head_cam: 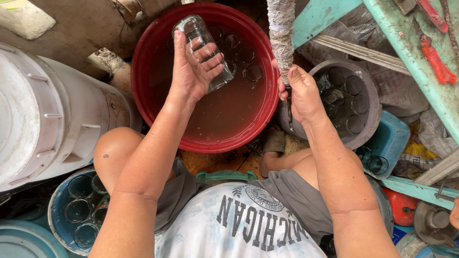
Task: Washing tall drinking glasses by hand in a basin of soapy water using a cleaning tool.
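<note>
A clear glass [203,50] is clasped in the left hand [193,71] over a red basin [143,71] of murky water. A wrapped post [281,36] is gripped by the right hand [302,95], near a grey tub [370,93] of glasses.

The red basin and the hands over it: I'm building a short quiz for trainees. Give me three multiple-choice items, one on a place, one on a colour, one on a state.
1. Where is the clear glass that the left hand holds?
A. over the red basin
B. inside the blue bucket
C. on the white drum

2. What colour is the basin with murky water?
A. green
B. red
C. yellow

3. What is the right hand doing?
A. lying flat on a knee
B. holding a second glass
C. gripping a wrapped post

Answers:
1. A: the left hand holds the clear glass tilted above the red basin.
2. B: its rim and wall are red, with brownish water and sunken glasses inside.
3. C: the right hand is closed around the lower end of the wrapped post, beside the grey tub.
</note>
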